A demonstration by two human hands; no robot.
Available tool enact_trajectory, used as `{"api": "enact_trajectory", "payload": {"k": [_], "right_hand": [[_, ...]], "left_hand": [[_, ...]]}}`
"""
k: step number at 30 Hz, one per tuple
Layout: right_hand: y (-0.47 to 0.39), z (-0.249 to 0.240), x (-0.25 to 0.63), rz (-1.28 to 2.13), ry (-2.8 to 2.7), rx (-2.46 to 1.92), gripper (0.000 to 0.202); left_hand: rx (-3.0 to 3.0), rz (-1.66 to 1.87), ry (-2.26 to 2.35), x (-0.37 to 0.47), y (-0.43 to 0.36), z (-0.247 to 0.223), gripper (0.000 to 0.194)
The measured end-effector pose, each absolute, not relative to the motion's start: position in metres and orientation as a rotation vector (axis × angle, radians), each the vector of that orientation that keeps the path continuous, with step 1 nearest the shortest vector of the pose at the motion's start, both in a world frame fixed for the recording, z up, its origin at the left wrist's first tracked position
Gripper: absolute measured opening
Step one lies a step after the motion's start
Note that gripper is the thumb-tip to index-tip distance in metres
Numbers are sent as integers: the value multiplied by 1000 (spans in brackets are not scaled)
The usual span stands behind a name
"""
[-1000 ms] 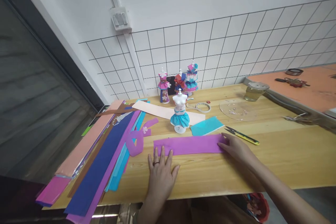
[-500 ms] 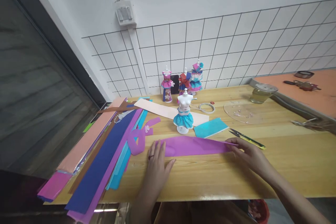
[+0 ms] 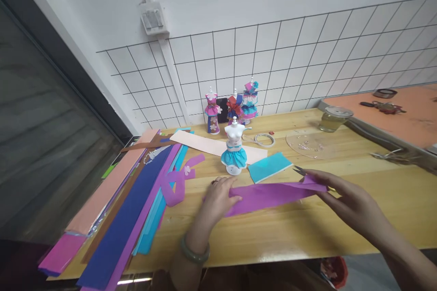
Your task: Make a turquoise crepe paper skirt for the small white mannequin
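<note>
Purple crepe strip [image 3: 273, 193] held betw both hands, lifted just off the table [image 3: 375, 200], running L–R in front of the person.

Left hand [image 3: 218, 198]: grip closed on strip's left end, fingers curled over it, thumb side toward the paper. Green bangle on that wrist.
Right hand [image 3: 344, 195]: grip pinching the right end, fingertips on the upper edge; strip looks partly folded or twisted along its length there.

Risks (judgement): crepe is thin, so pulling the two ends apart too hard could tear or stretch it; uneven pinch on the right could set a crooked crease. Small scissors [image 3: 300, 170] lie just behind right hand, partly hidden by it and the strip; a careless move could catch the blades or snag the paper. Mannequin w/ blue skirt [image 3: 234, 154] stands just beyond the strip's middle; light base, a bump from the raised paper might tip it.

Nearby: turquoise piece [image 3: 269, 167], stack of long coloured sheets [image 3: 136, 209] at left.
</note>
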State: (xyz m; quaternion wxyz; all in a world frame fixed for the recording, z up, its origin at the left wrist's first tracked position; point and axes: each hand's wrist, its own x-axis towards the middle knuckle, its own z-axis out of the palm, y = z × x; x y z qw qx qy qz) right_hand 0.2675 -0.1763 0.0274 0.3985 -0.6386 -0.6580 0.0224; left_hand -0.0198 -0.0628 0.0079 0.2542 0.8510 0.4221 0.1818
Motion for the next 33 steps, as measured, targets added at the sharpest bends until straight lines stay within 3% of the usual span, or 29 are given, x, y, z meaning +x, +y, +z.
{"api": "enact_trajectory", "payload": {"k": [4,16,20,24,28,33], "right_hand": [[-176,38,280,-34,-1553,-1719,39],[-113,45,317,-212,-1686,-1633,32],[-87,45,323,-220,-1694,-1713,44],[-85,14,339,-216,-1617,-2064,55],[-111,-33,344,-45,-1809,-2194,27],[-154,-53,339,-96,-1988,-2198,27]], "left_hand": [[2236,358,983,-5,-57,6,29],[1612,209,779,48,-41,-6,33],[1445,247,706,65,-40,-11,31],[1235,317,789,79,-40,-23,35],[951,433,763,88,-41,-28,41],[779,457,660,97,-41,-16,42]]}}
